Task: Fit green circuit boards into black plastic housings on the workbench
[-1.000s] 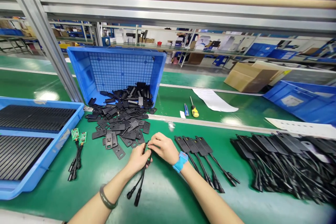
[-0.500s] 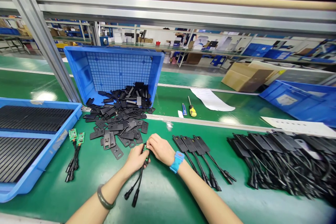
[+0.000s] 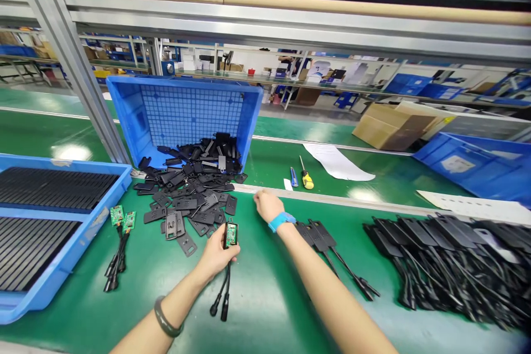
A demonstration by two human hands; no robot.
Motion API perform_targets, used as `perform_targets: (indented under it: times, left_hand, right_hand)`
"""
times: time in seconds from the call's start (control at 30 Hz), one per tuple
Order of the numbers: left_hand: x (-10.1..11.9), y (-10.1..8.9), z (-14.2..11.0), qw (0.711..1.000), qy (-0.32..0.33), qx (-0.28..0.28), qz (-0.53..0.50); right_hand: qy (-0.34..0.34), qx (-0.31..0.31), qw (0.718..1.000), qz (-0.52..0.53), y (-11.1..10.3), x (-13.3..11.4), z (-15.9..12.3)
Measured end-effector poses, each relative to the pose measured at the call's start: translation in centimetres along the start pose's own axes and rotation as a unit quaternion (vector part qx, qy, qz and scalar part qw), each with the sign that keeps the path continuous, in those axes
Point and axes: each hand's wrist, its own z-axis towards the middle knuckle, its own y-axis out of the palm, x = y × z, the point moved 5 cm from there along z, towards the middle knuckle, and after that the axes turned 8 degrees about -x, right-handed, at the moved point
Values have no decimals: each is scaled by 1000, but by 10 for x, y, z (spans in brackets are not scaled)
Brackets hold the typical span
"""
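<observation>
My left hand (image 3: 216,254) is closed around a small black case with a green circuit board (image 3: 231,235) lying in it, board face up. Two black cables (image 3: 226,293) with plugs hang down from it. Farther off to the right, my right hand (image 3: 269,207) reaches down at the pale strip, fingers bent together; its fingertips cover the spot where a small clear bit lay, and what they pinch is hidden. Left of my hands lies a heap of flat black covers (image 3: 194,204). Finished-looking black units with cables (image 3: 319,235) lie partly under my right forearm.
A tipped blue crate (image 3: 186,116) holds more black parts. At left are a blue tray (image 3: 126,177) and two green boards with cables (image 3: 130,220). Beyond my right hand lie a blue cutter (image 3: 293,177), a yellow screwdriver (image 3: 307,180) and paper (image 3: 338,163). Many cabled units (image 3: 440,254) lie right.
My right hand has left the cased board and moved right and away to the pale strip. My left hand still holds the case, now with the board in plain view.
</observation>
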Motion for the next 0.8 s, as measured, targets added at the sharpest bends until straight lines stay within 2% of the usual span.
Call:
perform_targets:
  times: [0.1, 0.2, 0.37, 0.47, 0.57, 0.7, 0.8]
  left_hand:
    - [1, -1, 1, 1000, 0, -7, -23]
    - [1, -2, 2, 999, -4, -6, -39]
    - [3, 1, -2, 998, -25, -11, -65]
    - [4, 4, -4, 996, -34, -25, -78]
    - [4, 7, -4, 994, -42, -44, -86]
    - [8, 11, -4, 991, -28, -88, -96]
    - [9, 15, -5, 988, -21, -121, -95]
  right_hand:
    - [-36, -14, 998, 56, 17, -35, 5]
    - [-54, -9, 991, 122, 29, -52, 5]
    - [-61, 33, 960, 271, 19, -37, -13]
    - [-55, 49, 928, 364, 3, -24, -39]
    - [-67, 38, 898, 434, -7, -23, -70]
    - [-71, -2, 832, 551, 1, -33, -99]
    - [-56, -24, 814, 578, 15, -39, -107]
